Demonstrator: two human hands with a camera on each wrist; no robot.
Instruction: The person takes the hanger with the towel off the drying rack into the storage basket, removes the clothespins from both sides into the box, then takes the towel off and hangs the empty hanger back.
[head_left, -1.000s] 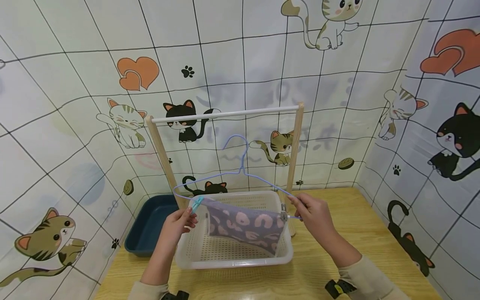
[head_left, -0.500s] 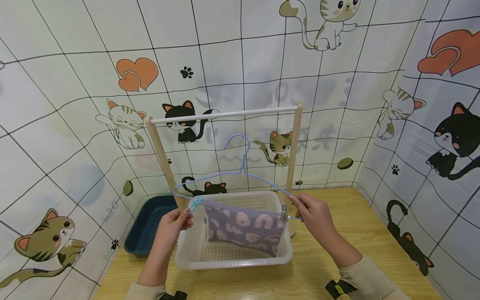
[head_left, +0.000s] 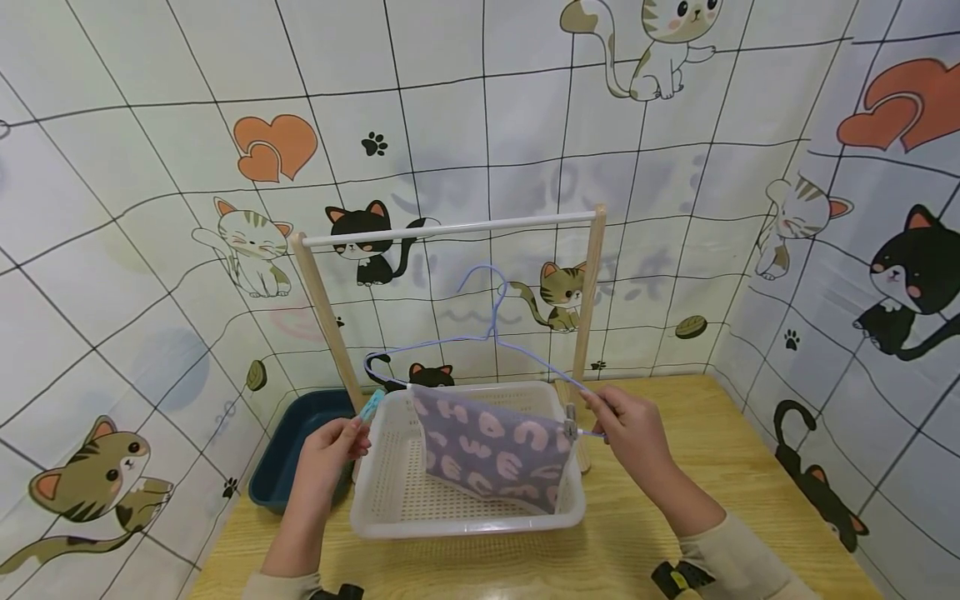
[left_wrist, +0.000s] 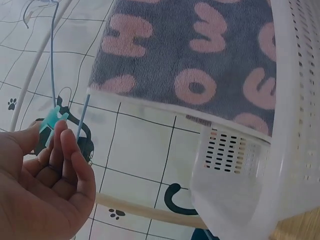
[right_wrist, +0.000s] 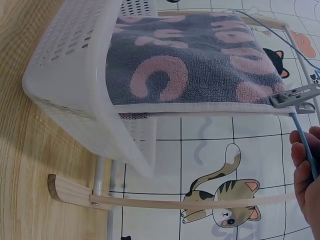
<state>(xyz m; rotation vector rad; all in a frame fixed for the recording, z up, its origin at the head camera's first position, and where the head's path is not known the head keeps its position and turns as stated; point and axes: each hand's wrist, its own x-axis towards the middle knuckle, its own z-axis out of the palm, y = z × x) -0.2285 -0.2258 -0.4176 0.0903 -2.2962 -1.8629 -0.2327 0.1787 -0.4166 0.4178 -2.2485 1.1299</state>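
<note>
My left hand (head_left: 327, 454) pinches a turquoise clothespin (head_left: 371, 406) between thumb and fingers, a short way left of the towel. The left wrist view shows the clothespin (left_wrist: 50, 122) apart from the cloth. A grey towel with pink letters (head_left: 491, 446) is folded over the lower bar of a blue wire hanger (head_left: 495, 329). At the towel's right end a grey clothespin (right_wrist: 295, 97) clamps it to the bar. My right hand (head_left: 630, 429) grips the hanger's right corner. The hanger's hook points up, away from the rack.
A white perforated basket (head_left: 468, 527) stands on the wooden table (head_left: 675, 467) beneath the towel. Behind it rises a wooden rack with a white rod (head_left: 457, 227). A dark blue basin (head_left: 281, 450) sits to the left. Cat-printed cloth walls (head_left: 525, 125) surround the table.
My left hand has drawn left and down with the turquoise clothespin, off the towel's left corner. The hanger has shifted slightly right; the towel's left end hangs free of the clothespin.
</note>
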